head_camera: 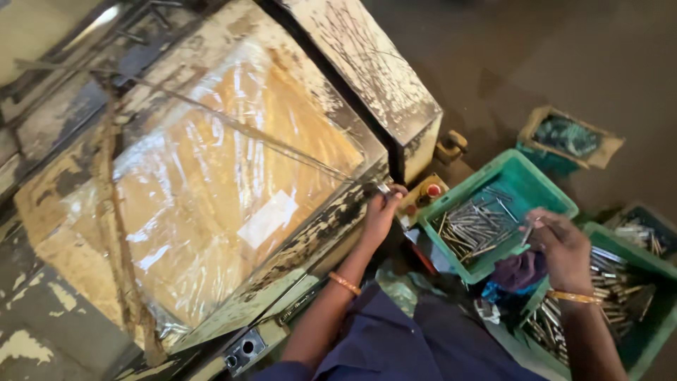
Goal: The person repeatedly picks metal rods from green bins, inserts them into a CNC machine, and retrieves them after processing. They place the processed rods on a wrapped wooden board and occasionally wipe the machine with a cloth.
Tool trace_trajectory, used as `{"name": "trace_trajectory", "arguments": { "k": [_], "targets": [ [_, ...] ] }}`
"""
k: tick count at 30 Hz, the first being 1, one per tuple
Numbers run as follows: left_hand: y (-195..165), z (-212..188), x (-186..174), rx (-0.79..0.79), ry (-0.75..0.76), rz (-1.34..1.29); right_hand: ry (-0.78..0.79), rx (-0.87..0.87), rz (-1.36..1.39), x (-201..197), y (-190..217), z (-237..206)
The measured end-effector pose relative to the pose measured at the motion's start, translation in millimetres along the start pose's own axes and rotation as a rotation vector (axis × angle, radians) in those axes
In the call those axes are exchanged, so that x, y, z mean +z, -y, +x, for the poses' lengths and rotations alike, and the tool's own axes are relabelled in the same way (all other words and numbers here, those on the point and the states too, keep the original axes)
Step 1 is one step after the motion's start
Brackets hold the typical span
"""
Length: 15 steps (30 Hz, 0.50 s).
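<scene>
My left hand (381,210) reaches up to the corner of a worn machine (211,176), its fingertips pinching a small metal piece (383,188) at the edge of the plastic-covered panel. My right hand (560,247) hovers over the gap between two green bins, holding a thin metal rod (527,231) in its fingers. The nearer green bin (525,185) holds several metal rods. A second green bin (652,321) at the lower right is full of similar rods. Both wrists wear orange bangles.
A red button (433,190) sits on a yellow box beside the machine. A purple cloth (518,270) lies between the bins. A cardboard box (570,136) with dark green contents stands on the floor at the right. Another bin with metal parts (645,229) is at the far right.
</scene>
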<state>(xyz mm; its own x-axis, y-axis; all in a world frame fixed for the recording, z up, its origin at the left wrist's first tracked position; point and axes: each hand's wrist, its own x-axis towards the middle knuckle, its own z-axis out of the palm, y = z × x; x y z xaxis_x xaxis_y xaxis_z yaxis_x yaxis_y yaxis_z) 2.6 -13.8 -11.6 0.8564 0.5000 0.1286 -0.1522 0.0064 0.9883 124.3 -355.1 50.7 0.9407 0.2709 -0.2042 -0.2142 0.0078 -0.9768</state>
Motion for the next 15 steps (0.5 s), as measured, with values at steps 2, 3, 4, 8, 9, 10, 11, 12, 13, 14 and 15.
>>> {"name": "trace_trajectory", "arguments": {
  "k": [2, 3, 4, 8, 9, 10, 11, 12, 13, 14, 15],
  "targets": [
    [-3.7, 8.3, -3.4, -0.067, 0.052, 0.039, 0.075, 0.087, 0.048, 14.7, 10.0, -1.1],
    [-6.0, 10.4, -4.1, -0.102, 0.078, 0.058, 0.131, 0.093, 0.106, 23.9, 13.8, -1.5],
    [-7.8, 11.5, -3.5, -0.131, 0.074, 0.064, 0.187, 0.103, 0.164, 32.7, 17.8, -3.6],
    [-16.1, 11.2, -2.6, -0.132, 0.051, 0.063, 0.293, 0.048, 0.395, 71.8, 28.2, -19.6],
    [-17.7, 10.7, -2.8, -0.099, 0.042, 0.056, 0.305, 0.038, 0.423, 81.5, 30.5, -24.4],
    [-18.9, 9.7, -4.2, -0.091, 0.037, 0.082, 0.317, 0.029, 0.452, 91.7, 31.8, -28.8],
    [-19.7, 7.2, -6.1, -0.089, 0.032, 0.106, 0.309, 0.041, 0.417, 101.1, 32.8, -33.1],
    [-20.4, 1.7, -9.8, -0.09, 0.028, 0.132, 0.299, 0.055, 0.384, 110.4, 33.0, -37.9],
    [-20.8, -5.4, -15.9, -0.091, 0.023, 0.145, 0.289, 0.066, 0.352, 120.1, 31.4, -43.8],
    [-21.7, -12.4, -23.0, -0.09, 0.018, 0.158, 0.31, 0.058, 0.293, 130.4, 28.2, -51.6],
    [-22.3, -20.4, -29.9, -0.09, 0.012, 0.17, 0.331, 0.051, 0.233, 140.0, 24.2, -59.9]
  ]
}}
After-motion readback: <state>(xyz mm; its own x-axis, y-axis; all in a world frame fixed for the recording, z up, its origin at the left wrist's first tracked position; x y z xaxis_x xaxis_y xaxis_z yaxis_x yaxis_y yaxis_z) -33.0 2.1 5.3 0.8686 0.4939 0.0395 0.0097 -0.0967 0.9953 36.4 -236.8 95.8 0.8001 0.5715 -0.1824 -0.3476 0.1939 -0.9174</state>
